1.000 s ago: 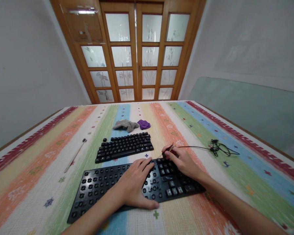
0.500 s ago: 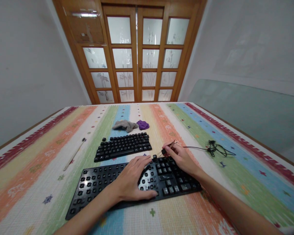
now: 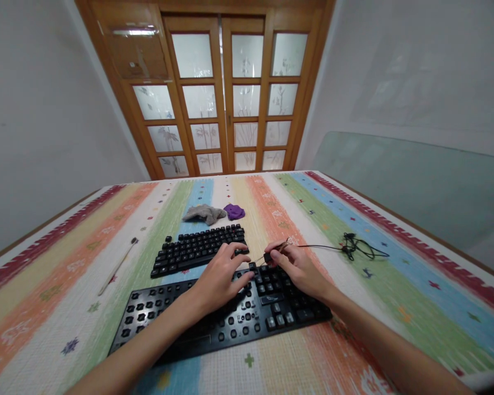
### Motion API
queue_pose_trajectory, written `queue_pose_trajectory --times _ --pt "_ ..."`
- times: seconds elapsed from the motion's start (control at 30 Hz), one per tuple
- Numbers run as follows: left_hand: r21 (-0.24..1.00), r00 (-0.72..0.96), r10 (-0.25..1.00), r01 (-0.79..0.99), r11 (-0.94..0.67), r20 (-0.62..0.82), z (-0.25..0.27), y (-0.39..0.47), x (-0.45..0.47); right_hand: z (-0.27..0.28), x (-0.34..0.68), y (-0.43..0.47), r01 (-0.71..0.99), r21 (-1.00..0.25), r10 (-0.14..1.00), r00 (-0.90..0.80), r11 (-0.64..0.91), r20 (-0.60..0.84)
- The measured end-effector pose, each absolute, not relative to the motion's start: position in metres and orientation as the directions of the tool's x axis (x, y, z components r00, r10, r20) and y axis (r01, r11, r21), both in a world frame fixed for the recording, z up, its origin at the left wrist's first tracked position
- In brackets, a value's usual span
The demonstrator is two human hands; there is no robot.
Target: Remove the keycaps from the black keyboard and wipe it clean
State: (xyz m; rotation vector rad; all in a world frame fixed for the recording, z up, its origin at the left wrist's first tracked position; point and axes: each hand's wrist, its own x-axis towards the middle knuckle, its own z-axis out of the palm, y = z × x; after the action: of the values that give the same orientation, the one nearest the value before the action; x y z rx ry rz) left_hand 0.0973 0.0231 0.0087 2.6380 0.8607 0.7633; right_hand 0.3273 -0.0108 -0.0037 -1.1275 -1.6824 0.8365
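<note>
A big striped table [image 3: 66, 312] is holding up a black keyboard [image 3: 247, 310], with the left grip [image 3: 219, 281] and the right grip [image 3: 298, 270] working over it.
The black keyboard is lying right under both grips, showing many bare key spots near the left one. Past the left grip, a block of black keys [image 3: 197, 249] is sitting in rows. A black cord [image 3: 349, 248] is bunching up well to the right of the right grip. A thin brush [image 3: 116, 267] is lying off to the left of the left grip. Farther out past the left grip, a gray cloth [image 3: 205, 214] is resting, with a purple cloth [image 3: 234, 212] just beside it. The right grip is pinching a small black tool [image 3: 267, 257] with thin wires pointing left. The left grip is spreading its thumb and finger right by a tiny black key [image 3: 252, 266]; I cannot tell if they are touching it.
</note>
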Motion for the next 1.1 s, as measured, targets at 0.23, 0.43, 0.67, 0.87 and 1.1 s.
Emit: queue_pose_trajectory --times 0.23,0.43,0.67,0.87,1.1 --pt "0.36 0.761 0.538 0.418 -0.834 0.361 0.016 0.031 0.104 0.004 0.325 -0.014 0.376 -0.84 0.92 -0.179 0.391 0.348" --pt "0.312 0.8 0.45 0.343 -0.886 0.398 0.027 0.046 0.105 0.008 0.324 -0.013 0.423 -0.806 0.91 -0.175 0.415 0.376" --pt "0.147 0.765 0.422 0.404 -0.903 0.487 0.033 0.111 0.123 0.008 0.33 -0.008 0.455 -0.781 0.897 -0.104 0.427 0.429" --pt "0.116 0.761 0.493 0.494 -0.862 0.422 0.015 0.159 0.156 0.012 0.334 -0.008 0.469 -0.777 0.894 -0.068 0.421 0.444" --pt "0.118 0.751 0.55 0.549 -0.828 0.365 -0.002 0.186 0.18 0.009 0.336 -0.003 0.442 -0.788 0.888 -0.05 0.43 0.457"
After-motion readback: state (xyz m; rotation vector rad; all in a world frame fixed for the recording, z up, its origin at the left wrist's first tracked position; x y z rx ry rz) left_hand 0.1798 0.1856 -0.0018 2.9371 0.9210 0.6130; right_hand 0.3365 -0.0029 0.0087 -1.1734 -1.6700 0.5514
